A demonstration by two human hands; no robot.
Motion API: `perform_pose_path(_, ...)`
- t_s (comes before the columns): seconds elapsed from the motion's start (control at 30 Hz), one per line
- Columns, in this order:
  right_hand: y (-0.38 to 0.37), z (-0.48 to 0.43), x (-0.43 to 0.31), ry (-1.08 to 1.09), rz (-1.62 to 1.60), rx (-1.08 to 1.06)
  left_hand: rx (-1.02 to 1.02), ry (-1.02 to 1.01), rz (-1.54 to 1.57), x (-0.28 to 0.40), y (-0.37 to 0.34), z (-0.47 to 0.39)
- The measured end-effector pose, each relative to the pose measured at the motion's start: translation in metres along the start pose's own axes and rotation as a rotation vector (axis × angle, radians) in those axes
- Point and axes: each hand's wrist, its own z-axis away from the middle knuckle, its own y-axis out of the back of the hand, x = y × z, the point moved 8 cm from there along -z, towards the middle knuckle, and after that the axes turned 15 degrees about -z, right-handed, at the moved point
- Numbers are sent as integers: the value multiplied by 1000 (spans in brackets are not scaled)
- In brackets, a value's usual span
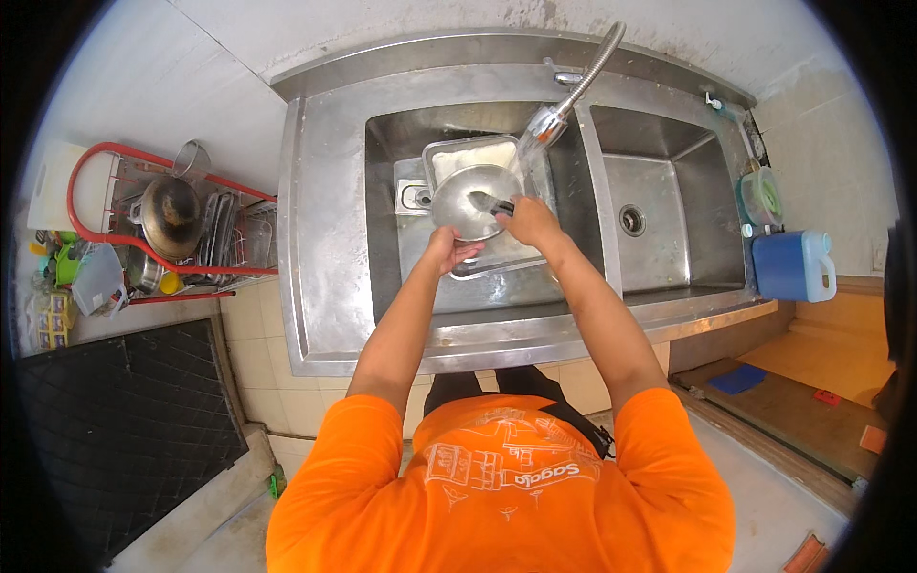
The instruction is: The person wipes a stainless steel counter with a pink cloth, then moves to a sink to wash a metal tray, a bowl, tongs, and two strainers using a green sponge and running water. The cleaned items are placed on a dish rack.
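Observation:
My left hand grips the near-left rim of a round metal bowl, tilted inside the left sink basin. In my right hand is a dark-handled utensil, its greyish flat head over the bowl's inside; its exact kind is unclear. Beneath the bowl lies a rectangular metal tray with whitish, cloudy liquid in it. A flexible spray faucet hangs over the tray's far right corner, with water coming from its head.
A small metal pan sits left of the tray. The right basin has a drain. A blue liquid jug and a lidded plastic container stand at the right. On the left, a red-framed dish rack holds a scorched wok and trays.

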Motion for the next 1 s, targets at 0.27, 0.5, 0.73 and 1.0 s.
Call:
perform_pose_path(0.27,-43,-49,4,-302,-1200,-62,51,-66,30,-3,15,9)
perform_pose_path(0.5,10,-66,95,-297,-627,385,94,-83,-85,15,0,29)
perform_pose_path(0.73,-100,16,233,-625,-290,108,247,-179,-120,46,25,67)
perform_pose_path(1.0,-99,16,195,-362,-661,357,432,-261,-100,79,107,165)
